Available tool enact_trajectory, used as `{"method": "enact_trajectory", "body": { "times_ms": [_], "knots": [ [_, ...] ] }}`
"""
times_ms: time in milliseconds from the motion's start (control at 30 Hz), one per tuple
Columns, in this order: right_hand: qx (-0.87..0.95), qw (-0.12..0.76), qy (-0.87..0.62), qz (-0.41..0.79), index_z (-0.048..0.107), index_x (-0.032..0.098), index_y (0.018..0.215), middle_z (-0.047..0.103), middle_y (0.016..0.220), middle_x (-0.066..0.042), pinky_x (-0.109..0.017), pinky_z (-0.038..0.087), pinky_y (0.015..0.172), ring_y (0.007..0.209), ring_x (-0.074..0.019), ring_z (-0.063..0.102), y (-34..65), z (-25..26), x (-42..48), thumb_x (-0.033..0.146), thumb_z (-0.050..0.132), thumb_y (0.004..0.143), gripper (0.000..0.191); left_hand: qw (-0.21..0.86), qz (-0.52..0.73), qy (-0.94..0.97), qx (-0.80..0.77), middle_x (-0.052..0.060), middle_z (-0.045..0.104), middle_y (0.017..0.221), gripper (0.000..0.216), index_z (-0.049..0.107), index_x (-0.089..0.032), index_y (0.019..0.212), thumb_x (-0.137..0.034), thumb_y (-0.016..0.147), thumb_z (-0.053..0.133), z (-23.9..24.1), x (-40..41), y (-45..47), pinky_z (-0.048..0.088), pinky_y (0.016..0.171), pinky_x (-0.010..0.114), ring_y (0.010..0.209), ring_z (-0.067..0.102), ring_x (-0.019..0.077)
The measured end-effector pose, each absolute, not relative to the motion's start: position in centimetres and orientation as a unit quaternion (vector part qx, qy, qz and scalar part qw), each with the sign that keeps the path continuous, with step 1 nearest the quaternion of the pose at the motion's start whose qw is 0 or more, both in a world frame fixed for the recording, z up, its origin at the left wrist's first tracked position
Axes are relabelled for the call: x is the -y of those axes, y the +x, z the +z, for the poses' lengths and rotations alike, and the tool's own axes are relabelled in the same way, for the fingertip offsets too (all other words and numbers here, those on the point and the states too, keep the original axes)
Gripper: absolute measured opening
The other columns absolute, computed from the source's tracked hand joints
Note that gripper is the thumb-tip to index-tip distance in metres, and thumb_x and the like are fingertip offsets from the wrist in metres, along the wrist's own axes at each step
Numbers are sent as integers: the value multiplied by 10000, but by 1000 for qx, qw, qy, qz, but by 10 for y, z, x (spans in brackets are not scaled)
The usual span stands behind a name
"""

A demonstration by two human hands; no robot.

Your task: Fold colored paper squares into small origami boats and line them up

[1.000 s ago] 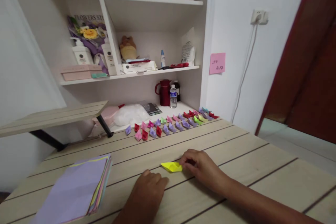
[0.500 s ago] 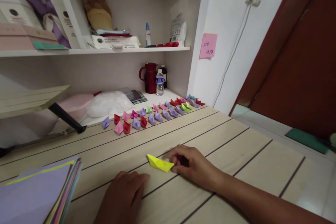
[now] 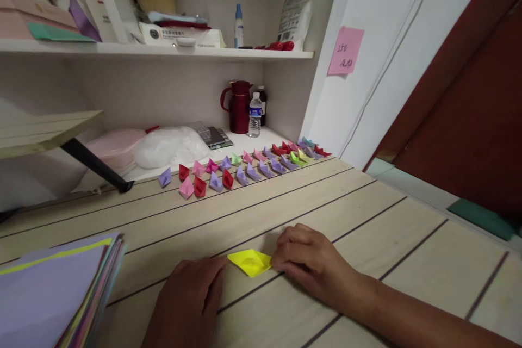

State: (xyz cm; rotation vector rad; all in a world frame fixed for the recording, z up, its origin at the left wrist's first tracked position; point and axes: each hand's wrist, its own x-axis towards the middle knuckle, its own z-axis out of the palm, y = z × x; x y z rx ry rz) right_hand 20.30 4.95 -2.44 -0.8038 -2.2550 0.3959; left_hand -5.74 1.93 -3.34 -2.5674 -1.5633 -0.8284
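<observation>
A small folded yellow paper boat (image 3: 249,263) lies low over the wooden tabletop, between my two hands. The thumb and fingers of my right hand (image 3: 312,258) are closed in a pinch on its right tip. My left hand (image 3: 190,288) rests on the table at the other side, back up, holding nothing. Its fingers are stretched out, and the fingertips come right up to the boat's left tip; whether they touch is hard to tell. Along the back of the table stand several folded paper boats (image 3: 216,181) in purple, red, pink, green and yellow.
A stack of coloured paper sheets (image 3: 44,293) lies at the left front. Behind the boats are a plastic bag (image 3: 171,145), a dark red jug (image 3: 239,107) and a water bottle (image 3: 255,115). A raised wooden stand (image 3: 49,130) with a black leg is at the left.
My right hand has closed on the yellow boat's right tip, and the boat has turned so that its inside shows more. The view has shifted; my left hand's pose is nearly the same.
</observation>
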Motion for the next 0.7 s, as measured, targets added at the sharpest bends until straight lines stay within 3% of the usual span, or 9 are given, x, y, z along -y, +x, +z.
{"method": "enact_trajectory", "body": {
  "times_ms": [167,467,700],
  "knots": [
    [904,299,-295,83,673,220,889,693,856,-46,-309,393,703,744,-149,602,200,-26,-45,224,515,988,187,15,-272,-824,497,-12,785,907,273,708,-268,1042,-194,893,492,-30,-19,-54,566,671,296,745,718,165],
    [904,287,-299,105,669,222,924,689,875,-43,-311,408,728,779,-159,611,200,-26,-45,239,534,984,149,55,-278,-814,508,30,781,854,337,676,-187,1174,-229,923,455,-32,-18,-53,562,600,293,695,710,175],
    [903,291,-284,138,658,229,955,693,859,-37,-311,420,734,783,-166,605,200,-24,-44,226,536,983,125,60,-244,-852,458,19,780,942,363,639,-179,1211,-138,933,408,-34,-19,-52,554,670,321,743,708,169]
  ]
}}
